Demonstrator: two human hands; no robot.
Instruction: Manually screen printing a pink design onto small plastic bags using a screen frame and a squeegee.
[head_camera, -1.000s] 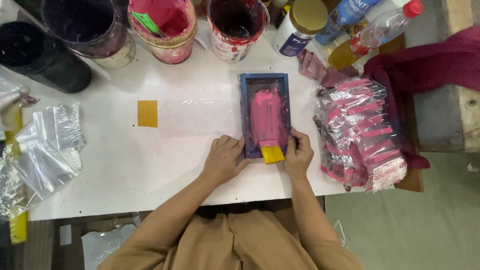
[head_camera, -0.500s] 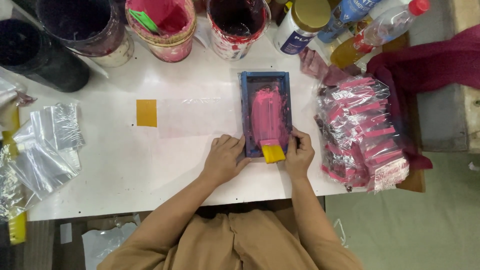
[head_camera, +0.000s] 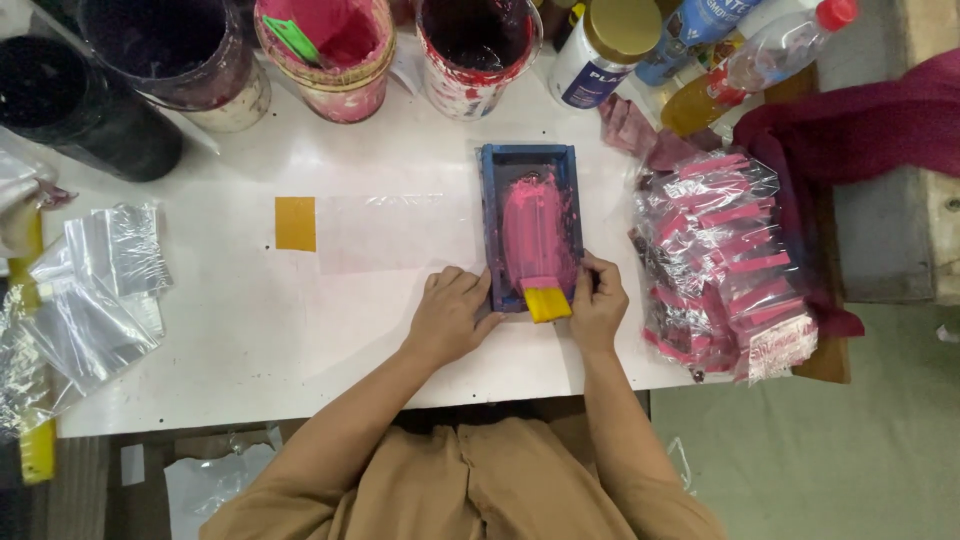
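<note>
White worktable (head_camera: 250, 330) with paint buckets along top edge | blue screen frame (head_camera: 530, 228) at centre, pink ink spread down its mesh | left hand (head_camera: 450, 315) flat, fingers loose, bracing frame's lower-left edge | right hand (head_camera: 597, 305) pinching yellow squeegee (head_camera: 547, 302) at frame's near end | stroke looks complete; printed bags (head_camera: 720, 265) piled at right, blank bags (head_camera: 85, 300) at left unprinted

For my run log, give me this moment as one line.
left hand: flat on table, steadying blue frame | right hand: holding yellow squeegee at frame's near end | pink ink across screen | printed bags stacked right
</note>
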